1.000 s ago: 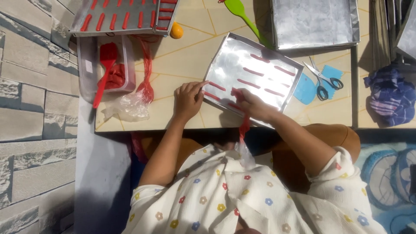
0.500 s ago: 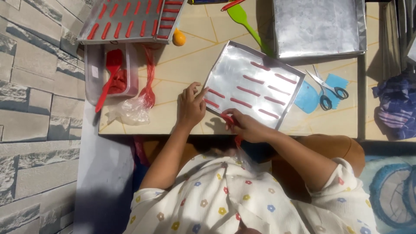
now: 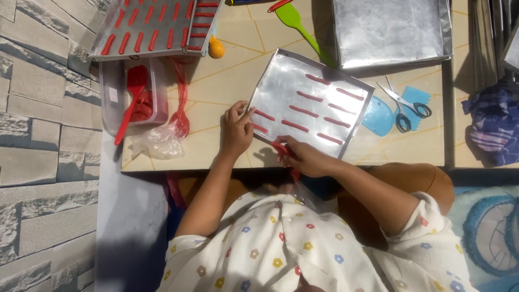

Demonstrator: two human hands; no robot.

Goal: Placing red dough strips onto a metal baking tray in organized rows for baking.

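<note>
A silver baking tray lies tilted on the tan table, with several short red strips of batter piped on it in rows. My left hand rests on the tray's near left edge, fingertips touching the metal. My right hand is at the tray's near edge, shut on a clear piping bag with red batter in it. The bag's tip points at the tray rim, and its tail hangs down toward my lap.
A second tray full of red strips sits at the back left over a clear tub holding a red spatula. An empty tray, a green spatula, scissors, blue scrapers and a checked cloth lie to the right.
My right hand has drawn back with the piping bag from the tray's middle to its near edge. My left hand stays on the tray's edge.
</note>
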